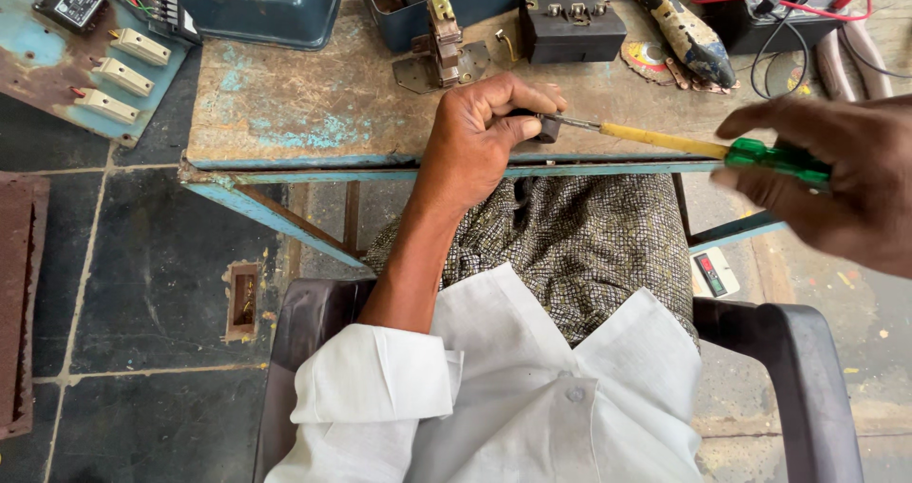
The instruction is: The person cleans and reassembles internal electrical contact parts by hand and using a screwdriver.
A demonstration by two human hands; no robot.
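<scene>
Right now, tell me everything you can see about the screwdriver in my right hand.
The screwdriver has a clear green plastic handle, a yellow sleeve over most of its shaft and a bare metal tip. It lies almost level over the front edge of the worn table, tip pointing left. The right hand grips the green handle; the tip meets a small dark part pinched in the left hand. The tip's shape is too small to tell.
</scene>
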